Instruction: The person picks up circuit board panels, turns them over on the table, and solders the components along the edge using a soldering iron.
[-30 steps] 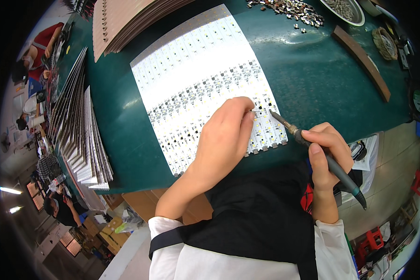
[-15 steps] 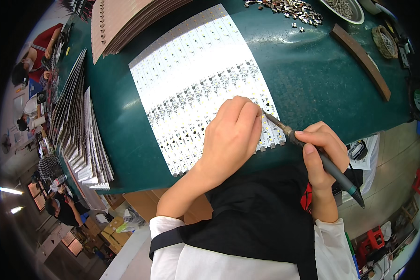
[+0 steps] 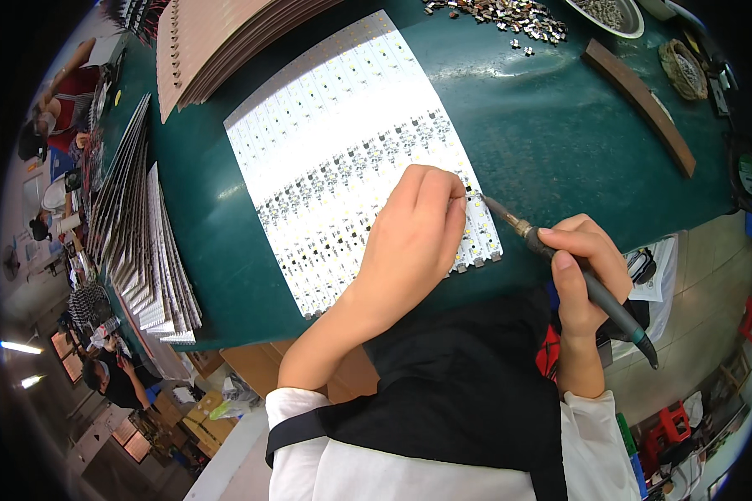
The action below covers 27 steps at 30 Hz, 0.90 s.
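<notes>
White circuit panel [image 3: 342, 146] lies on the surface [image 3: 551, 134], presumably for steadiness; the left hand [image 3: 416, 232] pinches its fingers closed near the panel's right edge, on what I cannot tell; the right hand [image 3: 602, 263] grips a soldering iron [image 3: 607, 306] pen-fashion, likely for aim.

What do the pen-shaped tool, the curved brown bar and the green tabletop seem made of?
Pen-shaped tool: probably matte dark plastic handle; its collar glints like metal.
Curved brown bar: perhaps wood, judging by its dull brown; uncertain.
Green tabletop: likely smooth, semi-glossy plastic or rubber covering; pale glare shows.
</notes>
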{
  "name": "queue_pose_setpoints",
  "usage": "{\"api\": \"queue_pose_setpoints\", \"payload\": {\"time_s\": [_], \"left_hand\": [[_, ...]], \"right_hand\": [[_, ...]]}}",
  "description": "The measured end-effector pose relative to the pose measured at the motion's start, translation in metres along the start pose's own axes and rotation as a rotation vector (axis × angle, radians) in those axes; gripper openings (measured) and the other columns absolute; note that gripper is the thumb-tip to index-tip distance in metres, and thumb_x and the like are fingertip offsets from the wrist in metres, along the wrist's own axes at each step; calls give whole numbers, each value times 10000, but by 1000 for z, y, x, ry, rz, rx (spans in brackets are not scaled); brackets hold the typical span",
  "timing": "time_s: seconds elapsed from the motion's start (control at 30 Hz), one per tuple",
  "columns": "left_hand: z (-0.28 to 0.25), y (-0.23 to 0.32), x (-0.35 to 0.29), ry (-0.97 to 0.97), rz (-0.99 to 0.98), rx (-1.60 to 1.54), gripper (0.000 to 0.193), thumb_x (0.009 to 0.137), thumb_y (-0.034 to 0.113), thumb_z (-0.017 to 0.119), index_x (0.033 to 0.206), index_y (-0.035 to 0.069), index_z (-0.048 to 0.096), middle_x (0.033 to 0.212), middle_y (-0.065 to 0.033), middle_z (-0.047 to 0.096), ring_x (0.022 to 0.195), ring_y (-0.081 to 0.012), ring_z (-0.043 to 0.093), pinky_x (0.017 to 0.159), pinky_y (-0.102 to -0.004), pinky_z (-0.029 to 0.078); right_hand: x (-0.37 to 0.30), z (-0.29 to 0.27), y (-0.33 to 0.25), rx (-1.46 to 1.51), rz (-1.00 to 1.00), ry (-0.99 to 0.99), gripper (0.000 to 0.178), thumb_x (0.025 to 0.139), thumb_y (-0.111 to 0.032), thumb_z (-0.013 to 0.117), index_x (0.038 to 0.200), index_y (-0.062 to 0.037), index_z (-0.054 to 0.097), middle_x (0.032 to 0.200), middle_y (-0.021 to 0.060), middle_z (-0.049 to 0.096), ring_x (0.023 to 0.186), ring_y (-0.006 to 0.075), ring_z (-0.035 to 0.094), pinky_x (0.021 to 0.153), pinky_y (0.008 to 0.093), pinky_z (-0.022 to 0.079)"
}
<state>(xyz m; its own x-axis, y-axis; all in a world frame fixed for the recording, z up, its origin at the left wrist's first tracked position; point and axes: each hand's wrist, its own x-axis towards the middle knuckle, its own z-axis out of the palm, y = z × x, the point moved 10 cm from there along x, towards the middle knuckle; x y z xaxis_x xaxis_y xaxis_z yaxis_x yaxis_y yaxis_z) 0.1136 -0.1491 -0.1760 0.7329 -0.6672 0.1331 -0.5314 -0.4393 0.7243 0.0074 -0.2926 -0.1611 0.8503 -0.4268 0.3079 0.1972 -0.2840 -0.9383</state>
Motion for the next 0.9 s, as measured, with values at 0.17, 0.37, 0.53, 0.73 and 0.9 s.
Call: {"api": "queue_pose_setpoints", "payload": {"time_s": [0.17,0.37,0.53,0.73,0.9], "left_hand": [[6,2,-1,10,3,45,134,834,-31,639,936,2,558,904,-127,570,792,-288,609,684,-358,506],[7,13,-3,44,67,141,145,804,-46,656,909,4,570,906,-125,579,812,-293,609,691,-364,506],[9,19,-7,76,126,238,148,800,-39,663,920,13,596,938,-118,598,823,-293,608,702,-366,507],[8,32,-17,40,143,327,247,758,-57,662,997,-1,632,995,-109,615,849,-289,602,734,-373,505],[9,36,-19,94,178,358,261,746,-68,653,998,-4,634,998,-108,617,813,-282,589,710,-381,498]], "right_hand": [[1,4,1,-4,30,-36,144,793,3,604,903,53,682,702,97,593,624,168,547,567,272,410],[0,4,0,-2,-2,-53,138,791,-5,609,895,57,676,714,106,604,630,171,550,572,276,417],[-1,-2,0,15,-40,-7,144,805,-20,608,894,73,672,722,117,606,627,169,542,565,270,407],[7,-70,6,-89,100,330,213,854,-34,569,1006,76,669,815,98,611,682,136,569,610,236,435],[48,-135,12,-335,10,541,192,904,-55,594,1057,21,681,849,51,583,741,110,587,675,230,461]]}}
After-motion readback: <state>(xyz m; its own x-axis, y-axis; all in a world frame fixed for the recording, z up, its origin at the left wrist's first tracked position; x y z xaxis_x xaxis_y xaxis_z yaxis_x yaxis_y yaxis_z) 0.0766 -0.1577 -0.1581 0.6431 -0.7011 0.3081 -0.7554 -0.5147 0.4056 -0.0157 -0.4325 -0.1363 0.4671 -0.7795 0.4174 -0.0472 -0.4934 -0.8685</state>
